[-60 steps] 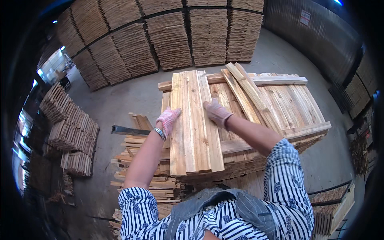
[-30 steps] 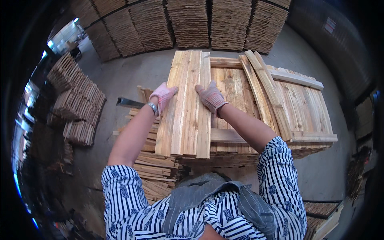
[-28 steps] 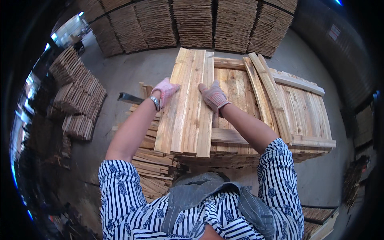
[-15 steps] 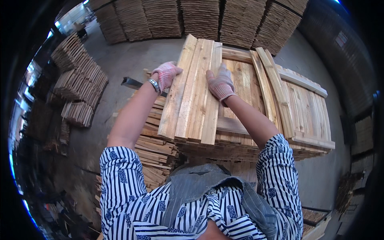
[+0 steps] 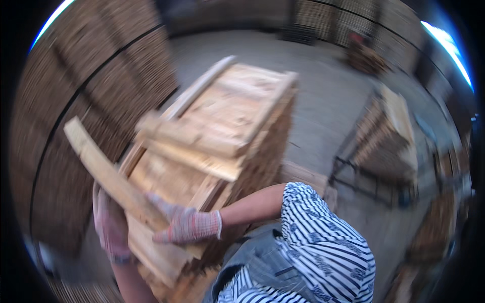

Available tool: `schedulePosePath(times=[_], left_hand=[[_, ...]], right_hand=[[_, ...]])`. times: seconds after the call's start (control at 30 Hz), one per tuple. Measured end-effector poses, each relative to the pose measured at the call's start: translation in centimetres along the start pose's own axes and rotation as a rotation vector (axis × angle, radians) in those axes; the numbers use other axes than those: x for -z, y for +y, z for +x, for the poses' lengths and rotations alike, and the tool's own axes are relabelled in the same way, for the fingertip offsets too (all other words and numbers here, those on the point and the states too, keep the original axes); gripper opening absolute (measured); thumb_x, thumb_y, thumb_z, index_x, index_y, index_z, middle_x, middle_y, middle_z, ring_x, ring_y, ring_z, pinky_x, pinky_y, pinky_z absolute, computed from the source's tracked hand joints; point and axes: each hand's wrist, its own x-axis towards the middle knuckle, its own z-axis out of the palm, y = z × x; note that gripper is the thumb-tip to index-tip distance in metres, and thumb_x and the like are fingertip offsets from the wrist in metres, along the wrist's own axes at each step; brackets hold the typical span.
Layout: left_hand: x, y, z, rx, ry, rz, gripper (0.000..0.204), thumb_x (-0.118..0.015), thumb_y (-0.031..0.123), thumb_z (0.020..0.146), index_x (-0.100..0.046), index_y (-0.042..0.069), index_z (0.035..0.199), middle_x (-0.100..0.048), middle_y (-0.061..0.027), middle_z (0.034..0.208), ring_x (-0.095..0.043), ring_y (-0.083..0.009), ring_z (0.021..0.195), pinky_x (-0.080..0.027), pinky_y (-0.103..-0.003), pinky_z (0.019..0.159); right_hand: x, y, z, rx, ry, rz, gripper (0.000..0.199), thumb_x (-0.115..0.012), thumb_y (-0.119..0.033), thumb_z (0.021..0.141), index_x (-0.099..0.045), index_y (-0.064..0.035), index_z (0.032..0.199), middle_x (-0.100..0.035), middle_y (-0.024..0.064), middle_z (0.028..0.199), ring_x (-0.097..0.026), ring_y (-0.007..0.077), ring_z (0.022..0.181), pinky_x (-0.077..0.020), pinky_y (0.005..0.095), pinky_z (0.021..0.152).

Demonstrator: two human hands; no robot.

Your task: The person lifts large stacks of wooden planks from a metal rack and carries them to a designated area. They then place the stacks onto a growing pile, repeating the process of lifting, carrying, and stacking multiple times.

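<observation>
Grey floor (image 5: 323, 96) spreads beyond the board stack (image 5: 270, 144), centre frame. Lower left, your right hand (image 5: 189, 224) clamps a tilted plank (image 5: 110, 172); your left hand (image 5: 110, 227) is alongside, grip unclear. Since earlier, the view has swung right.

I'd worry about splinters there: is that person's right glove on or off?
On: a pinkish-grey knitted glove covers the right hand, its cuff ending where the bare forearm begins.

motion-blurred, person's gloved right hand (image 5: 189, 224) grips the near end of a slanted plank (image 5: 108, 171), gloved left hand (image 5: 110, 224) at its left side, grip unclear, boards (image 5: 156, 250) just below, crosswise boards (image 5: 194, 140) on a wood pile (image 5: 275, 131), tall wood stacks (image 5: 101, 86) at left.
</observation>
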Motion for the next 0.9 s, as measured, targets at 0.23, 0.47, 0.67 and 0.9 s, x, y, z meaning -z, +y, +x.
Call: schedulePosePath(times=[0.23,0.47,0.67,0.9], left_hand=[[-14.9,-10.5,-3.9,0.628,-0.517,0.178,0.075,-0.046,0.050,0.101,-0.033,-0.003,0.151,-0.033,-0.0225,0.157,-0.031,-0.0377,0.144,-0.026,-0.041,0.119],[-10.0,-5.0,-1.4,0.631,-0.613,0.027,0.081,-0.027,0.063,0.100,-0.028,0.002,0.154,-0.017,-0.0174,0.164,-0.004,-0.0330,0.153,0.002,-0.042,0.124],[-9.8,-3.3,-1.3,0.713,-0.625,-0.025,0.082,-0.025,0.065,0.100,-0.030,0.003,0.154,-0.018,-0.0185,0.163,-0.006,-0.0333,0.153,-0.001,-0.041,0.124],[-11.6,-6.6,-2.9,0.538,-0.669,0.157,0.080,-0.025,0.065,0.100,-0.037,0.004,0.151,-0.024,-0.0203,0.161,-0.015,-0.0365,0.151,-0.006,-0.044,0.124]], right_hand=[[15.9,-1.6,-8.4,0.308,0.849,-0.108,0.104,-0.068,-0.044,0.085,-0.009,0.0038,0.156,-0.032,0.0299,0.153,-0.043,0.0328,0.137,-0.0304,0.0350,0.117],[21.3,14.5,-24.1,-0.389,1.659,0.001,0.042,-0.054,-0.034,0.095,-0.051,-0.0029,0.123,-0.066,0.0235,0.110,-0.062,0.0174,0.076,-0.0532,0.0339,0.059],[6.6,28.1,-39.5,-1.006,1.258,0.751,0.026,-0.057,-0.030,0.091,-0.060,-0.0074,0.102,-0.065,0.0145,0.091,-0.062,0.0276,0.076,-0.0505,0.0431,0.063],[9.5,26.2,-47.2,-1.126,1.784,0.806,0.045,-0.058,-0.039,0.090,-0.061,-0.0068,0.121,-0.067,0.0149,0.105,-0.063,0.0310,0.095,-0.0521,0.0496,0.077]])
